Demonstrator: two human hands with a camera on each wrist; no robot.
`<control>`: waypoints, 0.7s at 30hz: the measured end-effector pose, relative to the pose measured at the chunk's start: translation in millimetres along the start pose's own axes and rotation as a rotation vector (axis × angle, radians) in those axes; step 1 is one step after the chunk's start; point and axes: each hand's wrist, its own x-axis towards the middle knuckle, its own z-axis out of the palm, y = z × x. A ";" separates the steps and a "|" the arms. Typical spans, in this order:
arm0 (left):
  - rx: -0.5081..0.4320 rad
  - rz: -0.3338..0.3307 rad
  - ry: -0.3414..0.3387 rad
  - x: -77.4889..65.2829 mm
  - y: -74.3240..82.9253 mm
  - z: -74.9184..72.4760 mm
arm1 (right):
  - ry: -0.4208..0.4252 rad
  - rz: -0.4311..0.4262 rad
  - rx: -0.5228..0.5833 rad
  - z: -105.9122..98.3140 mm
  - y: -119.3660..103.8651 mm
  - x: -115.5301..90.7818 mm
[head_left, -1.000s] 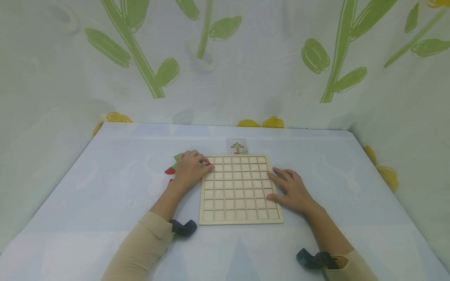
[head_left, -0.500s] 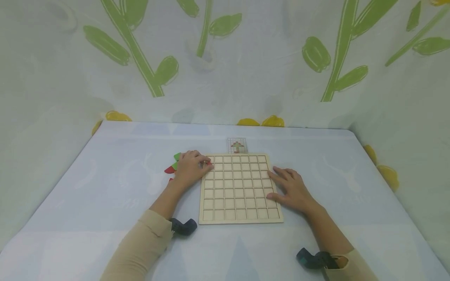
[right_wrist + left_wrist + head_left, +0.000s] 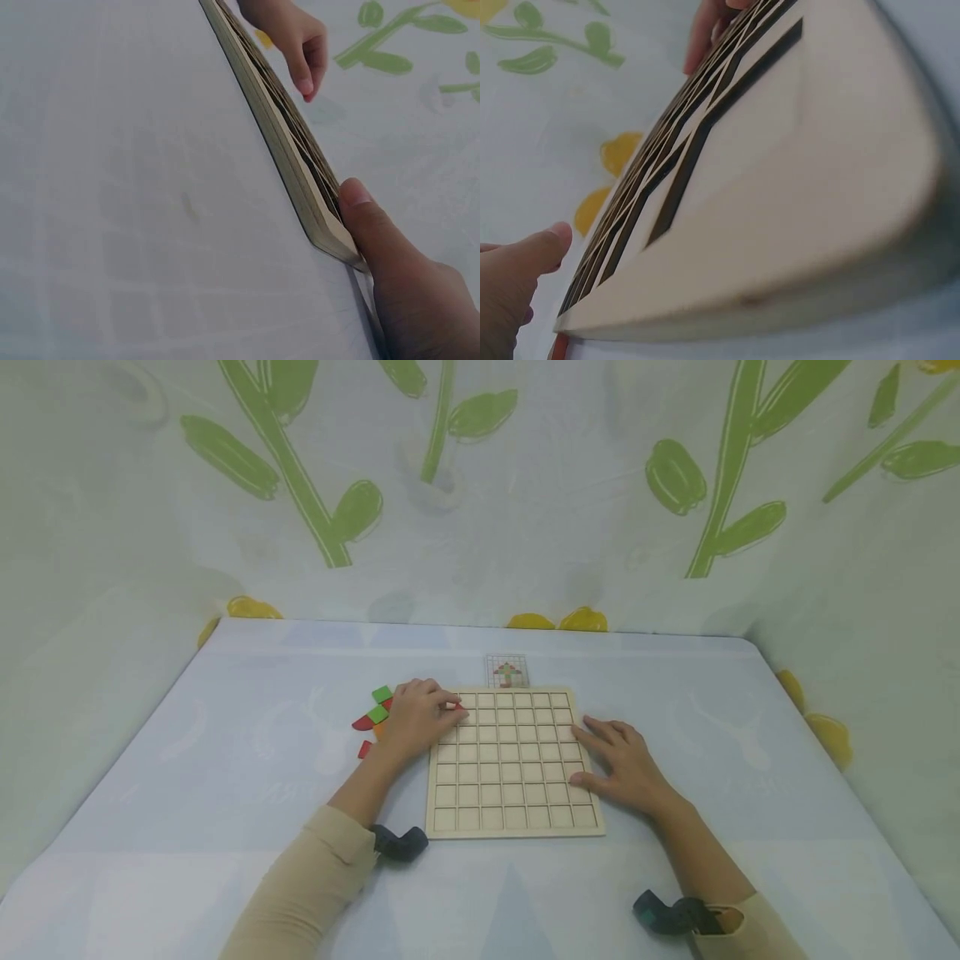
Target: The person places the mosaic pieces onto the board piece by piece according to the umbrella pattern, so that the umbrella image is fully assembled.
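Note:
My left hand [image 3: 418,720] pinches a small red piece [image 3: 455,705] between thumb and fingers, over the top left squares of the wooden grid board [image 3: 515,833]. In the right wrist view, a bit of that red piece [image 3: 307,98] shows at the fingertips, above the board. My right hand [image 3: 628,768] rests at the board's right edge, fingers spread and thumb on the rim. Beside the left hand lie loose pieces: a green square [image 3: 382,694], another green piece [image 3: 377,714], a curved red piece [image 3: 363,723] and a small red piece [image 3: 365,749]. An orange one is partly hidden by the hand.
Just behind the board lies a small pattern card [image 3: 507,671] printed with a red and green figure on a grid. The pale table [image 3: 300,810] meets walls painted with green stems [image 3: 300,485] and yellow flowers at the back and sides.
My left hand has shifted slightly right over the board with the red piece, uncovering more of the loose pieces. The right hand stays in place.

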 end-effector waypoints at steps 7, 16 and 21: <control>-0.024 0.017 0.007 2.1 6.7 3.2 | 0.007 -0.003 0.011 -0.3 -1.3 -0.3; -0.025 0.064 0.032 3.6 14.1 6.6 | 0.000 -0.002 0.010 -1.0 -2.6 0.0; -0.006 0.064 0.030 4.3 18.7 8.8 | -0.003 0.011 -0.005 -0.3 -1.6 -0.8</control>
